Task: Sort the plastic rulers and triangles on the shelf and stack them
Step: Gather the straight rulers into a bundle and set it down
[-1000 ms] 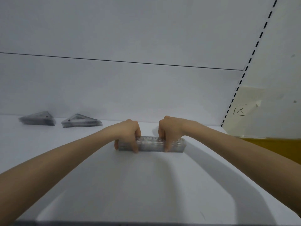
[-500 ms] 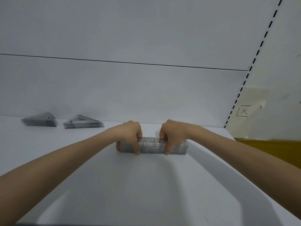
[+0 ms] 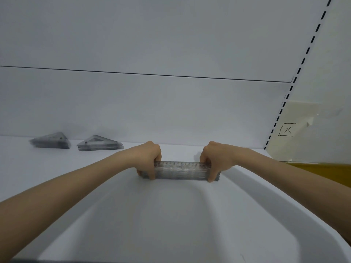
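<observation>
A stack of clear plastic rulers (image 3: 180,170) lies across the white shelf (image 3: 57,177) near the middle. My left hand (image 3: 149,160) grips its left end, thumb in front and fingers behind. At the right end my right hand (image 3: 215,160) grips it the same way. Two stacks of clear triangles sit at the back left, one (image 3: 50,143) further left and the other (image 3: 99,143) beside it, both well apart from my hands.
The shelf's white back wall (image 3: 171,111) rises behind the stacks. A slotted upright (image 3: 281,111) runs up at the right, with a cream panel marked with an X (image 3: 287,130) beyond it. A yellow-brown surface (image 3: 326,171) lies at the far right.
Both hands have slid apart along the ruler stack, from near its middle out to its two ends. The stack stays on the shelf.
</observation>
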Motion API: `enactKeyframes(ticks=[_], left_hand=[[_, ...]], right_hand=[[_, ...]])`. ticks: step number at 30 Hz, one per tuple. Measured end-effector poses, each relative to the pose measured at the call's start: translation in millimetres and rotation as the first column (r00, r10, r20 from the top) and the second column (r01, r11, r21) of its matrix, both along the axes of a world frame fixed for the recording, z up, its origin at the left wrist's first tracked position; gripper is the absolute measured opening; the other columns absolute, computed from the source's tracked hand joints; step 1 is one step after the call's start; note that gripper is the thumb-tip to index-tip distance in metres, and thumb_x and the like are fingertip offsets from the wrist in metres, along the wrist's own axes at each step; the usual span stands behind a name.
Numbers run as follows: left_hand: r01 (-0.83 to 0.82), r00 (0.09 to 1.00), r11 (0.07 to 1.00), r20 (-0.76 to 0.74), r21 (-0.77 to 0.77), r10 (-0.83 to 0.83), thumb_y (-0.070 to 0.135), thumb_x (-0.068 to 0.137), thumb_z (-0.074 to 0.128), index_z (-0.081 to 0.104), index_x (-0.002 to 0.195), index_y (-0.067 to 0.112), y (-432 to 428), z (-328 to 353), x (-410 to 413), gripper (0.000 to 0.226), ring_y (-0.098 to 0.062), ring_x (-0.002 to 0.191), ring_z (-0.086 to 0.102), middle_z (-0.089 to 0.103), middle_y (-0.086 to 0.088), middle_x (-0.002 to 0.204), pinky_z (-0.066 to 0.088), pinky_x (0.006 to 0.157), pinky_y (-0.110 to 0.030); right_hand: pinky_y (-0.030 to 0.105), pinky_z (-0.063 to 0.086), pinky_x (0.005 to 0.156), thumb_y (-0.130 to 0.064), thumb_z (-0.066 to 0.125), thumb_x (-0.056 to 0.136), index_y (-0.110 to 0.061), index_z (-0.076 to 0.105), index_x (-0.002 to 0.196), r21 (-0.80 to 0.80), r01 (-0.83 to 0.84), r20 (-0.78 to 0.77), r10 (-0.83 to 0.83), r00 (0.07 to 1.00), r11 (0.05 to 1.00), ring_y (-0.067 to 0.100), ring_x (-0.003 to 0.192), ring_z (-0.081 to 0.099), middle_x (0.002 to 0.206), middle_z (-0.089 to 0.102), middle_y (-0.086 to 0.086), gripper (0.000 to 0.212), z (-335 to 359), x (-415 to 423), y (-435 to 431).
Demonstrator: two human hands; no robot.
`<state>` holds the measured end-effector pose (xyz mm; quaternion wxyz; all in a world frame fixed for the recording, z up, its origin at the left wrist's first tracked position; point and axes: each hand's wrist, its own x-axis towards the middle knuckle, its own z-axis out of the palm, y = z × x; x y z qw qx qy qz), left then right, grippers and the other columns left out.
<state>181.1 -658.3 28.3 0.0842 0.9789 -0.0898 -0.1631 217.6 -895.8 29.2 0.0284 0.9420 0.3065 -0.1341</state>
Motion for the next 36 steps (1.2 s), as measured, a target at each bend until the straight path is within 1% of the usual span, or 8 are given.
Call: enactKeyframes(ticks=[2, 8, 12, 15, 21, 24, 26, 36], left_hand=[[0.013, 1.0, 1.0, 0.002, 0.011, -0.014, 0.012, 0.063, 0.084, 0.052, 0.064, 0.01, -2, 1, -1, 0.032, -0.035, 0.065, 0.068, 0.041, 0.0, 0.075, 0.057, 0.056, -0.035], [0.016, 1.0, 0.999, 0.001, 0.05, -0.016, 0.01, 0.066, 0.077, 0.056, 0.074, 0.006, -1, -1, -1, 0.023, -0.023, 0.053, 0.058, 0.045, 0.001, 0.067, 0.039, 0.036, -0.019], [0.021, 0.999, 0.999, -0.027, 0.031, -0.02, 0.003, 0.067, 0.072, 0.06, 0.093, -0.003, -2, -3, 1, 0.03, -0.032, 0.066, 0.068, 0.051, -0.007, 0.087, 0.056, 0.048, -0.029], [0.033, 0.999, 0.998, -0.028, 0.055, -0.032, 0.003, 0.067, 0.071, 0.059, 0.087, 0.001, -4, -3, 1, 0.023, -0.034, 0.068, 0.069, 0.048, -0.003, 0.081, 0.052, 0.047, -0.028], [0.044, 0.999, 0.994, -0.025, 0.097, -0.041, 0.004, 0.071, 0.071, 0.054, 0.089, 0.011, -5, -3, 5, 0.026, -0.029, 0.06, 0.063, 0.039, 0.002, 0.083, 0.049, 0.046, -0.024], [0.042, 0.999, 0.993, -0.019, 0.107, -0.04, 0.003, 0.071, 0.071, 0.051, 0.08, 0.014, -1, -3, 12, 0.025, -0.03, 0.061, 0.062, 0.036, 0.003, 0.083, 0.051, 0.048, -0.026], [0.052, 0.999, 0.992, -0.017, 0.112, -0.051, 0.002, 0.071, 0.072, 0.05, 0.072, 0.013, 4, -3, 19, 0.024, -0.032, 0.062, 0.063, 0.038, 0.001, 0.08, 0.052, 0.05, -0.029], [0.051, 0.999, 0.995, -0.001, 0.089, -0.051, -0.002, 0.07, 0.071, 0.059, 0.081, 0.003, 33, 2, 72, 0.017, -0.032, 0.062, 0.064, 0.051, -0.009, 0.082, 0.059, 0.056, -0.036]], right_hand=[[0.022, 0.037, 0.049, -0.029, 0.083, 0.06, -0.013, 0.063, 0.069, -0.003, -0.005, 0.001, 0.005, 1.0, 1.0, 0.011, 0.055, 0.051, 0.056, 0.055, -0.005, 0.027, -1, 0, 1], [0.025, 0.034, 0.05, -0.031, 0.08, 0.06, -0.021, 0.055, 0.068, 0.007, -0.004, 0.061, 0.003, 0.998, 1.0, 0.016, 0.065, 0.049, 0.062, 0.049, -0.006, 0.028, -6, -5, -8], [0.027, 0.034, 0.051, -0.029, 0.078, 0.061, -0.017, 0.056, 0.071, 0.038, 0.029, 0.081, -0.032, 0.996, 0.999, 0.018, 0.064, 0.048, 0.061, 0.047, -0.004, 0.027, -11, -5, -21], [0.027, 0.033, 0.05, -0.028, 0.077, 0.061, -0.016, 0.049, 0.064, 0.035, 0.027, 0.088, -0.03, 0.996, 0.999, 0.02, 0.06, 0.045, 0.057, 0.043, -0.002, 0.03, -16, -5, -21], [0.025, 0.029, 0.046, -0.027, 0.076, 0.061, -0.006, 0.057, 0.072, 0.001, 0.011, 0.121, -0.011, 0.993, 1.0, 0.022, 0.06, 0.044, 0.056, 0.042, 0.0, 0.03, -19, -2, -13], [0.025, 0.028, 0.046, -0.026, 0.076, 0.061, -0.008, 0.054, 0.069, 0.016, 0.01, 0.126, -0.012, 0.992, 1.0, 0.022, 0.058, 0.042, 0.056, 0.04, 0.0, 0.029, -20, 3, -8], [0.025, 0.027, 0.045, -0.026, 0.076, 0.061, -0.008, 0.054, 0.068, 0.024, 0.014, 0.128, -0.017, 0.992, 1.0, 0.021, 0.058, 0.041, 0.056, 0.04, 0.001, 0.029, -20, 9, -3], [0.025, 0.032, 0.047, -0.024, 0.077, 0.061, -0.015, 0.043, 0.057, 0.038, 0.033, 0.118, -0.038, 0.992, 0.999, 0.023, 0.061, 0.045, 0.062, 0.045, 0.003, 0.035, -17, 59, 32]])
